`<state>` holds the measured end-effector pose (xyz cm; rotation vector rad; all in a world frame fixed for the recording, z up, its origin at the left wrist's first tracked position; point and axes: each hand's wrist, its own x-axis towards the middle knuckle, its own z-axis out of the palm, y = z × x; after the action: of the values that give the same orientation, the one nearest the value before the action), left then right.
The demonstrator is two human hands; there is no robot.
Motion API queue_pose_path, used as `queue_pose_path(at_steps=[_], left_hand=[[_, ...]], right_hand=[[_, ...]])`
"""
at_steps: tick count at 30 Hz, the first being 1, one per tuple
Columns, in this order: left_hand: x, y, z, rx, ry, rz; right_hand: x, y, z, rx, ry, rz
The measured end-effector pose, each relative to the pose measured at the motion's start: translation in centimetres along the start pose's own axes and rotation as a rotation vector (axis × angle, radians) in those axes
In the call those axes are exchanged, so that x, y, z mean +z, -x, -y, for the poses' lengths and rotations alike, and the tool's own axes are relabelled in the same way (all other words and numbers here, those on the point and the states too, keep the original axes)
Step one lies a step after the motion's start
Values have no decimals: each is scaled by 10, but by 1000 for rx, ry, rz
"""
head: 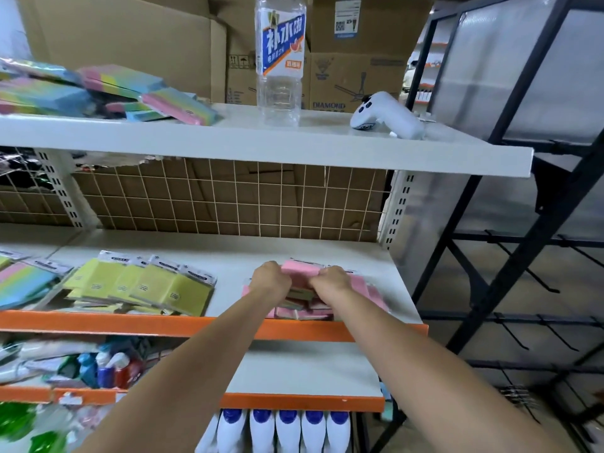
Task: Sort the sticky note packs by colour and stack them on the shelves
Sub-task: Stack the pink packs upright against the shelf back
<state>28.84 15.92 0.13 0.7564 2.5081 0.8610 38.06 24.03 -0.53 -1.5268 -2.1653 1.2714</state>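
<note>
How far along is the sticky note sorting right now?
Partly done. The yellow packs lie grouped on the middle shelf. Both hands, left and right, grip the pink packs beside them, squaring up that stack. Left: the mixed multicolour packs lie loosely heaped on the top shelf, with more at the middle shelf's left end.

On the middle shelf (294,253), bare board lies between the yellow packs (143,286) and the pink packs (313,299), and behind both up to the wire grid (228,197). The top shelf (261,142) overhangs it. Up there, a bottle (280,60) and a white controller (385,116) stand apart with bare board between.
</note>
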Motion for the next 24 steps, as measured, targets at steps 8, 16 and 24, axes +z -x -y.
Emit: queue_pose_path(at_steps=[8,16,24], left_hand=[[-27,-12,-14,-39,161,68],[-29,-28,-18,51,96,45],[-18,-52,-32,56,102,65]], right_hand=[[-3,-5,12,34,-175,-50],[-6,-19,20,-37,-184,-94],[-15,-55,17,-63,-164,-72]])
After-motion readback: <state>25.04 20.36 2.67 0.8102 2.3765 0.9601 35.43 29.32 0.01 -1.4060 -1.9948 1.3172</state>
